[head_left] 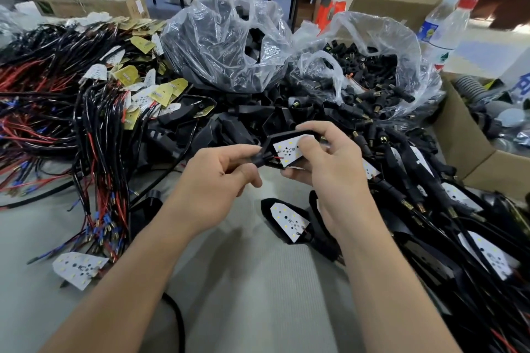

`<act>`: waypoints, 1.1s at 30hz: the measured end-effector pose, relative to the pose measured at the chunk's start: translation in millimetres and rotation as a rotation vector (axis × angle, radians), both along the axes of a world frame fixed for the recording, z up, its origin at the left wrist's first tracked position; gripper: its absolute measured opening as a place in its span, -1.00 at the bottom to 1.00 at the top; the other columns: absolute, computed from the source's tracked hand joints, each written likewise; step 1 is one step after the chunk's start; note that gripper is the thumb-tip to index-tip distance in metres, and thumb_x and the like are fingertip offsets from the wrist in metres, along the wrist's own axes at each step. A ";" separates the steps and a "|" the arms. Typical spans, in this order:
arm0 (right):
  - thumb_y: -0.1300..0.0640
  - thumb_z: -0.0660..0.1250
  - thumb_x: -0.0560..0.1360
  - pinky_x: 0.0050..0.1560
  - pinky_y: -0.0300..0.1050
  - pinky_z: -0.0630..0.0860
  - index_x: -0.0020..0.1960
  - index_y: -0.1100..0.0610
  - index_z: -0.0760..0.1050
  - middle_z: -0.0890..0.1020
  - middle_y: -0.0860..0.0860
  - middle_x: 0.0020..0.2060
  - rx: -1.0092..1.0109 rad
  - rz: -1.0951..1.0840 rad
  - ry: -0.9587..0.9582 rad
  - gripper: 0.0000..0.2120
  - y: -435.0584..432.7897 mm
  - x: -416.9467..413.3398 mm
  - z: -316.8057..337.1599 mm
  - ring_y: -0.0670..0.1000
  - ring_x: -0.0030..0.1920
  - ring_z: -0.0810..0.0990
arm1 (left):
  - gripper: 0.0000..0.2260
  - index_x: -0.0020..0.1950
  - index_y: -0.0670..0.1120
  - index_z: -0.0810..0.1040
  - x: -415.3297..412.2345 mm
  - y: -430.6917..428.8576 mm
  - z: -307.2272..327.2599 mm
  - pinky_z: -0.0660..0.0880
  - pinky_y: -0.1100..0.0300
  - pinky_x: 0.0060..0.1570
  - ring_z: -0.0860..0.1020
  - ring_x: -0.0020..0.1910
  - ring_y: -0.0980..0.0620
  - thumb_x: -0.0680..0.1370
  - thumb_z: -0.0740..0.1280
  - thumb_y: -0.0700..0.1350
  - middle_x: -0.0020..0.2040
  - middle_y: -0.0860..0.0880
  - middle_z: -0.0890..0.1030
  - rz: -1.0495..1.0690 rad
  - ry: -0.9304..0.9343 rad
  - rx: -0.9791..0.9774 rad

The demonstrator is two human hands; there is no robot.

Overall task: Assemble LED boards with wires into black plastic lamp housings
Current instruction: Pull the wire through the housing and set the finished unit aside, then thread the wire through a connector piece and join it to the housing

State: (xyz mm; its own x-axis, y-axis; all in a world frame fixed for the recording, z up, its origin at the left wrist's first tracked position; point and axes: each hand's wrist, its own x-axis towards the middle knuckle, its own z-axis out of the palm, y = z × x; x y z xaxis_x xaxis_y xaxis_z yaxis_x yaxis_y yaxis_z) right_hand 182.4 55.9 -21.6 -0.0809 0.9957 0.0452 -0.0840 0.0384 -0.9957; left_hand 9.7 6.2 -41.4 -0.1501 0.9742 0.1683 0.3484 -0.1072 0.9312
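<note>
Above the table's middle I hold a black lamp housing (282,137) with a white LED board (288,152) lying in it. My right hand (324,160) grips the housing, its thumb pressing on the board. My left hand (220,172) pinches the black sleeved wire end (262,160) where red and black leads meet the board. An assembled housing with a board (286,219) lies on the table below my hands. A loose LED board (77,266) lies at the lower left.
Wired boards with red and black leads (71,112) are heaped at the left. Two clear bags hold black housings (229,46) and black connectors (372,77). Assembled lamps (459,209) are piled at the right beside a cardboard box (470,157). Water bottles (441,31) stand behind.
</note>
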 end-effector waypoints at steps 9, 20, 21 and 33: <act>0.41 0.44 0.50 -0.25 -0.16 0.63 -0.12 0.20 0.63 0.73 0.11 -0.26 -0.011 0.043 0.019 -0.86 -1.9 6.9 8.2 0.01 -0.28 0.67 | -0.79 0.04 0.18 0.73 0.9 -5.3 0.3 0.43 0.52 -0.22 0.59 -0.37 0.28 0.52 0.51 -0.14 -0.36 0.20 0.67 0.257 0.091 0.177; 0.23 0.44 0.44 -0.21 0.02 0.63 -0.23 0.02 0.68 0.68 -0.06 -0.36 0.044 -0.435 -0.032 -0.86 11.6 27.8 11.2 0.00 -0.38 0.62 | -0.74 -0.14 0.41 0.64 -21.6 -3.0 0.1 0.55 0.28 -0.21 0.62 -0.21 0.30 0.55 0.47 -0.02 -0.24 0.34 0.66 0.342 0.333 0.018; 0.16 0.42 0.43 -0.18 0.05 0.62 -0.20 -0.01 0.67 0.68 -0.10 -0.36 0.066 -0.506 -0.133 -0.90 12.7 30.0 8.6 0.00 -0.35 0.63 | -0.71 -0.19 0.42 0.65 -25.4 -1.7 -0.2 0.54 0.26 -0.22 0.62 -0.27 0.28 0.54 0.49 -0.02 -0.28 0.29 0.67 0.333 0.279 0.013; 0.34 0.29 0.37 0.32 -0.03 0.41 0.32 0.09 0.58 0.68 -0.02 0.12 0.711 0.084 -0.781 -0.46 -37.9 -43.0 -1.9 0.02 0.16 0.54 | -0.80 -0.09 0.26 0.75 -12.9 -7.5 11.8 0.51 0.26 -0.38 0.60 -0.40 0.14 0.54 0.50 -0.09 -0.30 0.12 0.72 0.152 0.076 0.157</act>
